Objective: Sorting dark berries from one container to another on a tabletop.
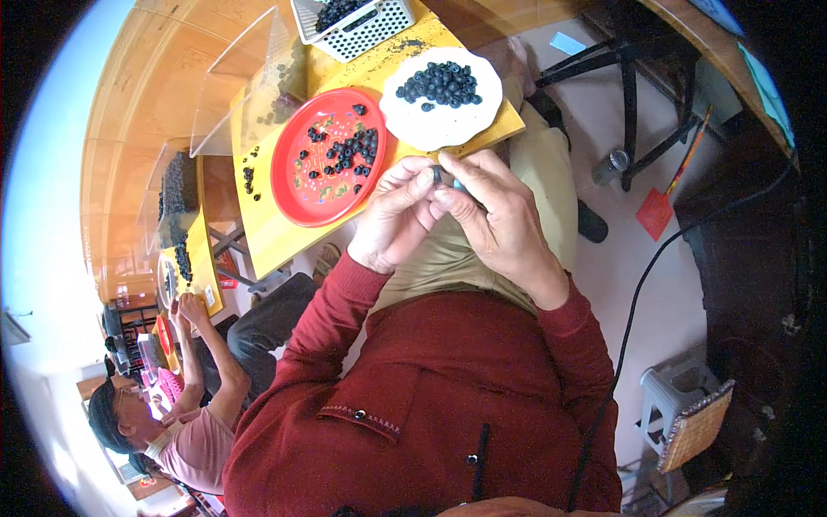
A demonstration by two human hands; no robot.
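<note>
My two hands meet in front of the table, over my lap. Between the fingertips of my left hand (398,214) is a small dark, round, bead-like piece (437,175). My right hand (493,215) pinches a small teal thing (457,184) against it; fingers hide most of that thing. Left of my hands lies a round red tray (287,185) with a printed pattern, and black bead-like pieces (349,151) are scattered on it. Beyond my hands stands a white scalloped plate (413,129) with a heap of the same pieces (439,84).
A white perforated basket (369,36) of dark pieces stands at the yellow table's (258,226) far end. Clear upright panels (245,77) line its left side. Another person (194,422) works at a table on the left. A stool (680,405) and black cable (627,336) are at right.
</note>
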